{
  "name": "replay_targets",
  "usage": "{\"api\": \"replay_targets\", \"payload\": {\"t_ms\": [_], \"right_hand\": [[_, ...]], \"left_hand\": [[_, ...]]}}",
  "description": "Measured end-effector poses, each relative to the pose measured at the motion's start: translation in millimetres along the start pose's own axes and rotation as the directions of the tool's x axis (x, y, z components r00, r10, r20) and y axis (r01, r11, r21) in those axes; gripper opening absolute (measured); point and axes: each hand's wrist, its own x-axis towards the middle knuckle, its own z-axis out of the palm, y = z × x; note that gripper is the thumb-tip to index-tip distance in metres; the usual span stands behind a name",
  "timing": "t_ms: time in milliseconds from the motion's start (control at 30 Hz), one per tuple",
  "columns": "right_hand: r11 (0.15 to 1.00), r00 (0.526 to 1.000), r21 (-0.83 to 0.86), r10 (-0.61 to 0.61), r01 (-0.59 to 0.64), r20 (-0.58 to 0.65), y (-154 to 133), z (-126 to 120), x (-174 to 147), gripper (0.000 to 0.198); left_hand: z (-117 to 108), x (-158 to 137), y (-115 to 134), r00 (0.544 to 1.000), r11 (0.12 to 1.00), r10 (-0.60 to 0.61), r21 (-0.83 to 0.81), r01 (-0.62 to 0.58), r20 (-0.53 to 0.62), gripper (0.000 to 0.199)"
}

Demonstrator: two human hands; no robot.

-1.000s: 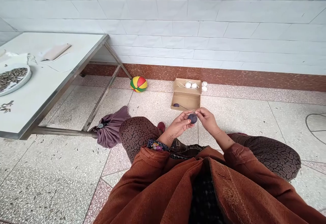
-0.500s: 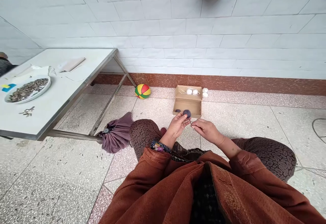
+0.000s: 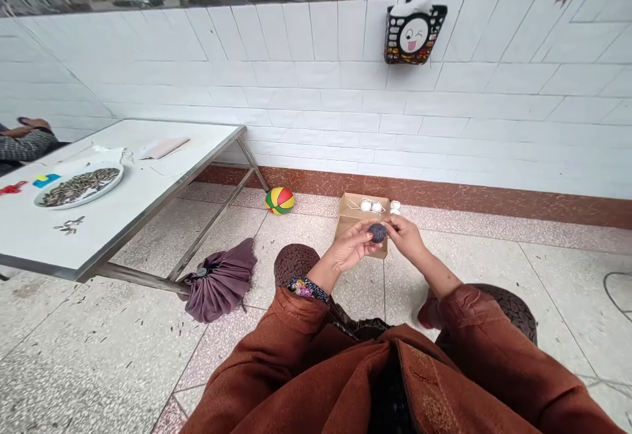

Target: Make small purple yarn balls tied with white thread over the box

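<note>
A small ball of dark grey yarn [image 3: 378, 232] is held up in front of me in the fingers of my left hand [image 3: 351, 247]. At the ball's right edge, my right hand [image 3: 405, 236] has its fingertips pinched together; the strand they hold is too thin to make out now. Behind both hands an open cardboard box [image 3: 344, 224] lies on the floor, partly hidden by them. White yarn balls [image 3: 366, 205] with loose ends rest on its raised lid side, and more white balls [image 3: 395, 205] sit just right of it.
To the left stands a white table [image 3: 162, 187] with a plate of sunflower seeds [image 3: 81, 187]. A colourful ball [image 3: 280, 201] and a purple cloth bag [image 3: 222, 282] are on the floor near its legs. A basket [image 3: 413, 32] hangs on the wall. Another person's arm [image 3: 27, 141] shows far left.
The view has tilted up, showing the window bars and whole basket. My right hand has moved from below the yarn ball, where it held a strand, up to the ball's right side.
</note>
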Motion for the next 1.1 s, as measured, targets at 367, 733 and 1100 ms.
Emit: {"api": "replay_targets", "payload": {"t_ms": [367,733,1100], "right_hand": [[0.962,0.937,0.126,-0.266,0.242,0.226,-4.7,-12.1,46.3,0.021],[0.978,0.992,0.207,0.0,-0.027,0.13,59.5,30.5,100.1,0.025],[0.982,0.929,0.167,-0.146,0.093,0.34,72.6,53.7,73.4,0.021]], "left_hand": [[-21.7,65.0,36.9,0.932,0.945,0.221,0.298,-0.132,-0.286,0.039],[-28.1,71.8,53.2,0.956,0.881,0.264,0.435,-0.185,-0.13,0.054],[-71.3,128.7,29.4,0.895,0.922,0.279,0.357,-0.148,-0.348,0.041]]}}
